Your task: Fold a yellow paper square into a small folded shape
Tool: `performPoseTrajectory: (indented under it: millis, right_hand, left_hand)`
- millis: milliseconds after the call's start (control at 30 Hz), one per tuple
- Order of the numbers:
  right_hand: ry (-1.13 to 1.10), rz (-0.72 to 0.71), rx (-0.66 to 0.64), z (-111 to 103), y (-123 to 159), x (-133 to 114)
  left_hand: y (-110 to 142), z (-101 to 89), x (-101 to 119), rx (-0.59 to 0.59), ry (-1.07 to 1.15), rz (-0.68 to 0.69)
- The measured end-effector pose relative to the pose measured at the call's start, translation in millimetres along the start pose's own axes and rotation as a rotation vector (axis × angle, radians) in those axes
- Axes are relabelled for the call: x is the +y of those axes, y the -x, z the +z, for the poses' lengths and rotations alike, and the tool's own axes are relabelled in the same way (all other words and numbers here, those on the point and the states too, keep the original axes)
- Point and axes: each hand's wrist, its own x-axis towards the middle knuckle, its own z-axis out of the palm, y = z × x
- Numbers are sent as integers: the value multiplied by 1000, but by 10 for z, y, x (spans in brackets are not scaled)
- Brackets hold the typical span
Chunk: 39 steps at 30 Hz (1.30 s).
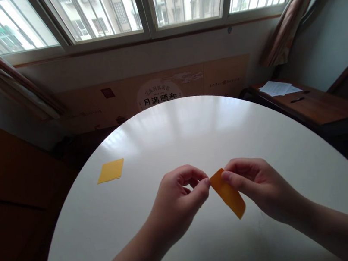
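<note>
A folded piece of orange-yellow paper [230,196] is held up over the white round table [173,126], its lower end hanging down and slightly curved. My right hand [260,183] pinches its upper right edge between thumb and fingers. At the paper's upper left corner, the thumb and forefinger of my left hand [183,194] are closed together on the tip. Farther off to the left, a flat yellow paper square [110,171] lies on the table, apart from both hands.
Beyond the table's right edge stands a dark wooden desk [320,100] with white sheets [277,87] on it. A printed brown panel [85,104] runs along the wall under the windows. Curtains [297,16] hang at both sides, and a brown cabinet [7,194] stands at left.
</note>
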Motion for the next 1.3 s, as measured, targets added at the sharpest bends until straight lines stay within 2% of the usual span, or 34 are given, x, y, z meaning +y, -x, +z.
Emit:
performPoseTrajectory:
  millis: [167,433,600,833,967,1033,1167,1300]
  right_hand:
    - [54,-1,5,7,-3,8]
    - [268,1,-113,63,-10,50]
    - [295,-1,-123,26,-27,28]
    - [284,10,-79,-76,-91,-28]
    - [253,-7,-24,-114,-127,-29]
    - [233,-40,17,-123,-127,-8]
    - [248,-127,69,-126,-107,65]
    - [359,-385,-40,-117,-90,85]
  left_hand:
    - [-9,-3,-38,-21,-53,27]
    - [-20,18,-108,-44,-156,59]
    - [-15,13,-93,-32,-86,24]
    - [-109,-161,-27,170,57,0]
    - [-183,-254,-54,273,218,-93]
    - [-200,-254,-81,247,363,-180]
    - [-173,-156,-123,55,678,-417]
    - [-106,-29,-143,-83,737,-537]
